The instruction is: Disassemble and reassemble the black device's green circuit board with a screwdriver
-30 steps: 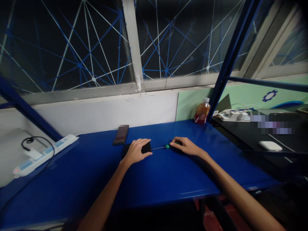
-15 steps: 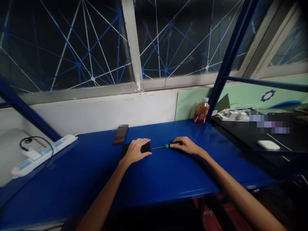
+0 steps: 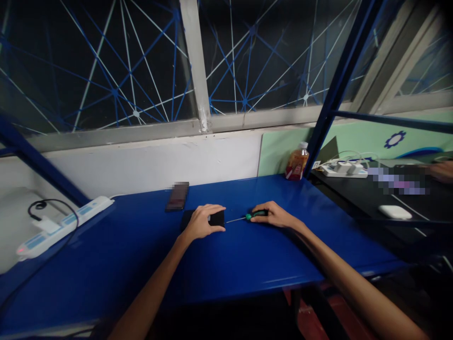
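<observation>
Since half a second ago, my right hand (image 3: 278,215) has changed its hold on the screwdriver (image 3: 248,216): thumb and forefinger lie farther apart, and more of the green and black handle shows between them. Another person's hand (image 3: 442,171) has come in over the black desk (image 3: 375,194) to the right; it is blurred and cut off by the edge of view.

My left hand (image 3: 202,223) covers the middle of a black box (image 3: 218,218), so only its two ends show, plus a small pale patch I can't make out in the gap of my fingers. The thin shaft runs up to the box's right end, but its tip is too small for me to tell whether it sits inside or merely meets it. The box lies around the middle of the blue worktop (image 3: 230,264), closer to the back edge than the front, just where it was.

Left fingers lie along the box's far side, thumb along the near side, spread wide and holding it. Right fingers pinch the handle.

Near the back edge lies a phone (image 3: 177,197), its top end pixelated; a bottle (image 3: 297,164) stands at the back right corner.
</observation>
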`<state>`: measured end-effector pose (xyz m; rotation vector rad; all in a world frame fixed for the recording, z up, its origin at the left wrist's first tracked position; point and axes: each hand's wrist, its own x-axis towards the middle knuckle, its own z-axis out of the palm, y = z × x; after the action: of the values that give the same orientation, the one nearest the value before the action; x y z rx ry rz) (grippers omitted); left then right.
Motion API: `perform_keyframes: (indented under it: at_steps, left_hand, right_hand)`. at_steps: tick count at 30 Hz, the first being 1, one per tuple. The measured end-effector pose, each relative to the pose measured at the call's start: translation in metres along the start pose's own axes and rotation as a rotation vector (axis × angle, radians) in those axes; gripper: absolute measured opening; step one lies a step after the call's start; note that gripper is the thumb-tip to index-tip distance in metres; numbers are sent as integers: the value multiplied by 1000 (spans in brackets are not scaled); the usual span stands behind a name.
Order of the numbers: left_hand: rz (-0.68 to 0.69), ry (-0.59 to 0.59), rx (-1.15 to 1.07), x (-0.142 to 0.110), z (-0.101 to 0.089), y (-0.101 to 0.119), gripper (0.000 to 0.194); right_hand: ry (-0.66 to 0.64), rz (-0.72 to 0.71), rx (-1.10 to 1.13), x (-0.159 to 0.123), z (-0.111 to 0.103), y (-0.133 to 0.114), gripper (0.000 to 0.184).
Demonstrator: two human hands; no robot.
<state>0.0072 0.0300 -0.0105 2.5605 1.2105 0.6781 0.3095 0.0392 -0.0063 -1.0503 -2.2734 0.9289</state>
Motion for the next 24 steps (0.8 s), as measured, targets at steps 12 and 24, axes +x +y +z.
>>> perform_keyframes:
  at_steps: [12, 24]
  left_hand:
    - [-4, 20, 12, 1, 1, 0, 58]
    - [-78, -68, 37, -1, -12, 1, 73]
  right_hand:
    - [-96, 151, 195, 0, 3, -14, 50]
    - [217, 138, 115, 2, -7, 0, 42]
